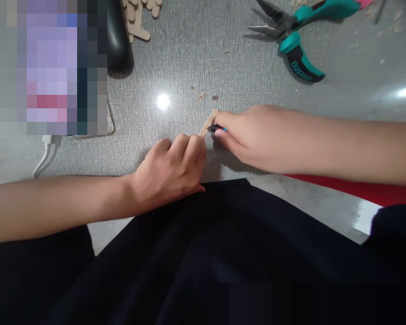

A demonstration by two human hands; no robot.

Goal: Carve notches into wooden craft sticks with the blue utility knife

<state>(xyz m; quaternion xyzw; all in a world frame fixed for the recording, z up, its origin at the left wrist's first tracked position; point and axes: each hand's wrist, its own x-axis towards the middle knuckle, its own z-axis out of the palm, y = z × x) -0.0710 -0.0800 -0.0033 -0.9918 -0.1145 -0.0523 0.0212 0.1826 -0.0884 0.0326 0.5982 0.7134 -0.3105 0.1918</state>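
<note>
My left hand [172,167] rests on the grey table with its fingers curled, pinching the near end of a small wooden stick [209,121]. The stick lies flat and points away to the right. My right hand [250,135] is closed around a small dark tool with a blue part [217,128], and its tip touches the stick near the middle. Most of the tool is hidden inside the fingers.
Teal-handled pliers [294,31] lie open at the far right. A pile of wooden sticks [138,18] and a black rounded object [118,40] sit at the back. A blurred device with a white cable [45,153] is on the left. Wood chips [203,95] dot the grey table [189,58].
</note>
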